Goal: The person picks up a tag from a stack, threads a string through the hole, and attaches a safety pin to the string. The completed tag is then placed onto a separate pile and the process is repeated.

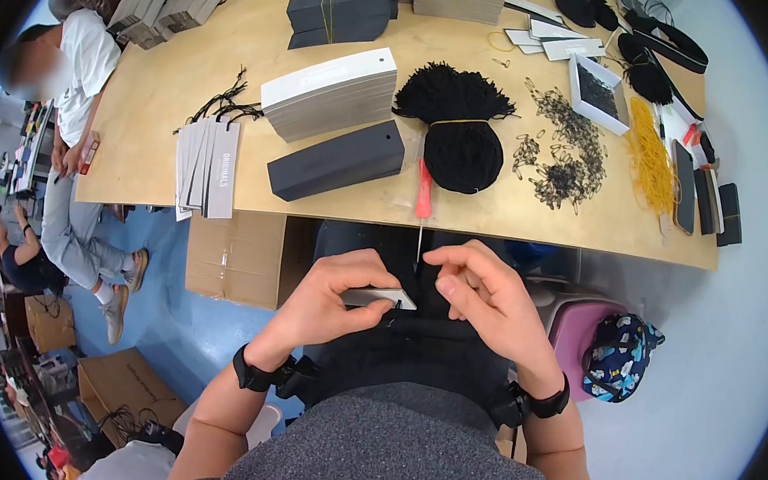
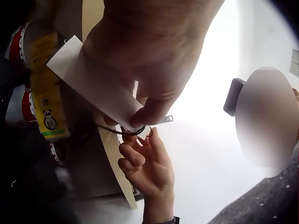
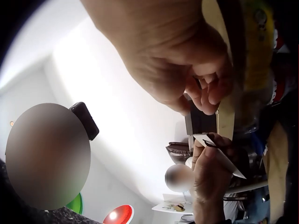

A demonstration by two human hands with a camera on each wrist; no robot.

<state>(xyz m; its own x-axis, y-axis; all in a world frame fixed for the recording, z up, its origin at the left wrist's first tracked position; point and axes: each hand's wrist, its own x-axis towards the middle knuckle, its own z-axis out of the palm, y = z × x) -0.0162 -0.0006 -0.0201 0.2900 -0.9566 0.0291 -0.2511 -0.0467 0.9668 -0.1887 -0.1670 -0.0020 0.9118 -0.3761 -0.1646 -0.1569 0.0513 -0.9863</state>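
Note:
My left hand pinches a pale tag above my lap; a short black cord is at its end. In the left wrist view, this hand has its thumb on the tag, and the black cord curves beside the thumb. My right hand is apart from the tag, its fingers loosely bent. The right wrist view shows nothing between this hand's visible fingers, with the tag below them in the left hand.
On the table are corded tags, white and dark tag stacks, a black cord bundle, scattered pins and yellow bands. A red-handled tool overhangs the edge. Another person sits left.

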